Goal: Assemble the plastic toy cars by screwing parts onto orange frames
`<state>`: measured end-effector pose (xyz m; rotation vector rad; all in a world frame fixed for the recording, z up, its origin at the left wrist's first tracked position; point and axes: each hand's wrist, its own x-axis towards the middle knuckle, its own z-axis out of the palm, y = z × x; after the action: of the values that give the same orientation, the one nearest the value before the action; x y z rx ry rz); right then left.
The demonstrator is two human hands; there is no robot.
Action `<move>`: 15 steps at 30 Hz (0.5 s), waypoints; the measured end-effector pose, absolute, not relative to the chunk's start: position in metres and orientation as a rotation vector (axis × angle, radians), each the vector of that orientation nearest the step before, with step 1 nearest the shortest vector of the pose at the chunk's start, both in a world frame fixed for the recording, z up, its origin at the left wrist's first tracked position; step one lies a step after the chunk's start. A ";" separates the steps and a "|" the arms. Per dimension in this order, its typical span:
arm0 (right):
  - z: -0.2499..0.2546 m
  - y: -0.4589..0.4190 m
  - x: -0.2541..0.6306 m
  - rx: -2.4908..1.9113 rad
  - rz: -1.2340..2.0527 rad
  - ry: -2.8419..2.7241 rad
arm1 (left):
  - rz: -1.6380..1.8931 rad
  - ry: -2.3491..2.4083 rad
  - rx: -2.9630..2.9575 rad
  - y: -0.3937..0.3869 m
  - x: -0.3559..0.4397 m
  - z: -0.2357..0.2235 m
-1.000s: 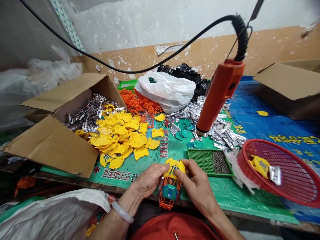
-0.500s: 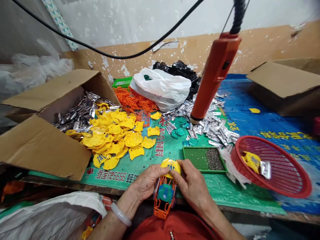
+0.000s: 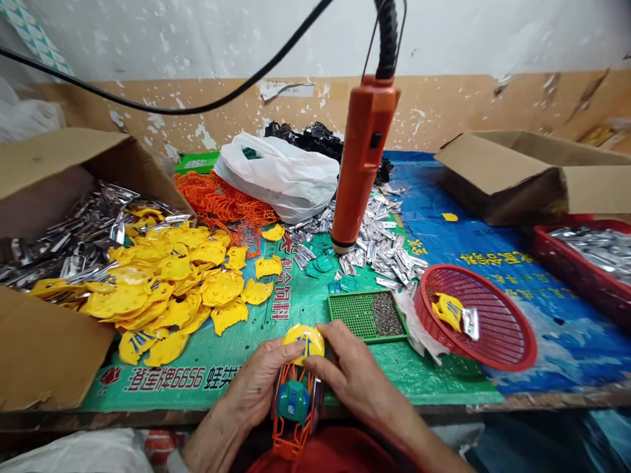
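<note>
One tabletop carries 2 cardboard boxes, left box and right box, plus 2 red baskets: rectangular basket of foil, round mesh basket. 1 orange corded tool hangs w/ tip near loose foil packets. Yellow plastic pieces: too many to count. Risk: an elbow knock could tip the green perforated tray and spill its dark grains. Both hands clench 1 toy at the tabletop's front edge, left hand round its side, right hand across its yellow cap; a slip could drop it off the edge.

Orange tool, probably electric, hangs overhead.
</note>
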<state>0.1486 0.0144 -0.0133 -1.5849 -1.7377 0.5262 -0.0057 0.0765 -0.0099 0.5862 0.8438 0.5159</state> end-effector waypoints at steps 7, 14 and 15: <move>0.067 0.075 0.241 -1.612 -0.147 -1.210 | 0.430 0.959 0.713 0.071 -0.001 0.001; 0.093 0.163 0.242 -1.128 0.462 -1.489 | 0.414 0.980 0.664 0.071 0.003 -0.003; 0.095 0.166 0.233 -1.088 0.537 -1.457 | 0.410 0.990 0.650 0.071 0.003 -0.003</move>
<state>0.2327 0.1661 0.0948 -1.0883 -1.4567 0.5375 0.0033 0.0715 -0.0029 0.6497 0.9899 0.4101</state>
